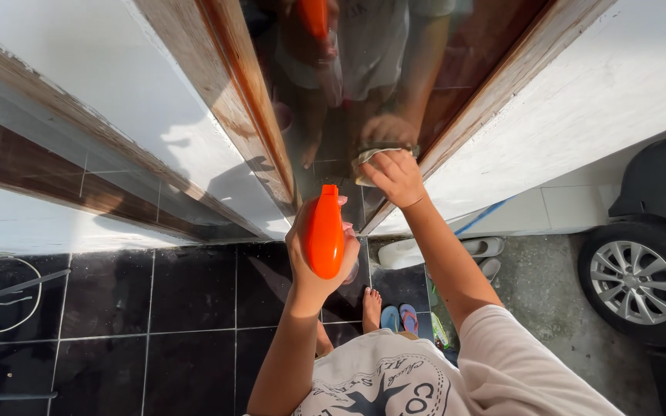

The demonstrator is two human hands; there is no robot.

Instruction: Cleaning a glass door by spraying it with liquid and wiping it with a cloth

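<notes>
My left hand (pixel 311 266) grips an orange spray bottle (pixel 324 233), held upright in front of a tall glass pane (pixel 333 115) set in a brown wooden frame (pixel 250 108). My right hand (pixel 396 179) presses a pale folded cloth (pixel 368 159) flat against the lower part of the glass, close to the frame's right side. The glass reflects my arms, the cloth and the orange bottle.
White wall panels (pixel 117 92) flank the frame on both sides. Below lie dark glossy floor tiles (pixel 156 308), my bare foot (pixel 371 306), blue sandals (pixel 402 317) and white slippers (pixel 425 250). A dark car with a silver wheel (pixel 634 281) stands at the right on concrete.
</notes>
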